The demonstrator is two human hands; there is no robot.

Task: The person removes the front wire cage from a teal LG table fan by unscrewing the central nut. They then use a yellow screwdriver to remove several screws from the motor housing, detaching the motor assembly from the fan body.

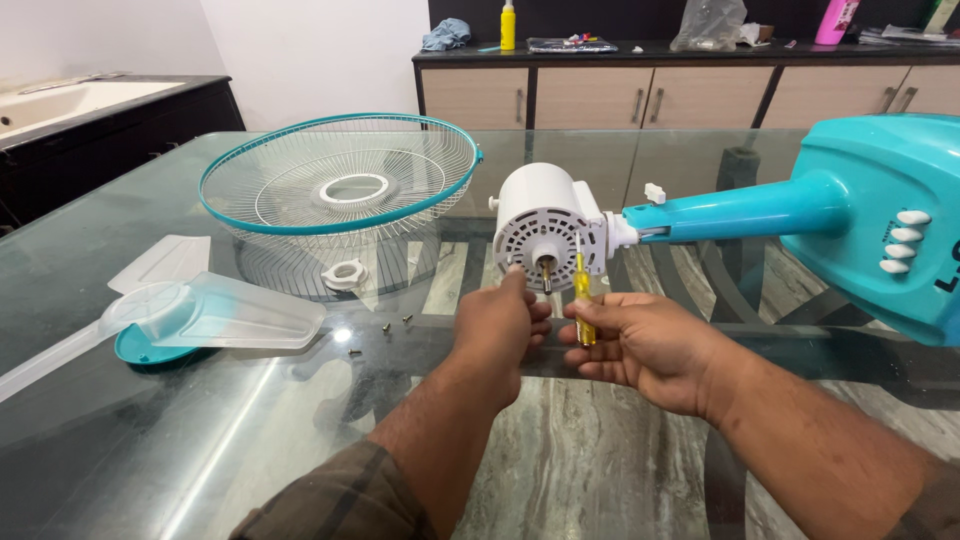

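A table fan lies on its side on the glass table (600, 460). Its white motor housing (545, 225) faces me, with the brass shaft sticking out, and its teal neck and base (870, 215) stretch to the right. My left hand (500, 325) reaches to the lower front of the housing, fingertips touching it beside the shaft. My right hand (640, 345) holds a small yellow-handled screwdriver (582, 300) upright, its tip at the housing's face.
A teal-rimmed wire fan guard (340, 180) lies at the back left, with a white ring nut (345, 273) before it. Translucent fan blades (200, 315) rest at the left. A few small screws (395, 322) lie loose. Cabinets stand behind.
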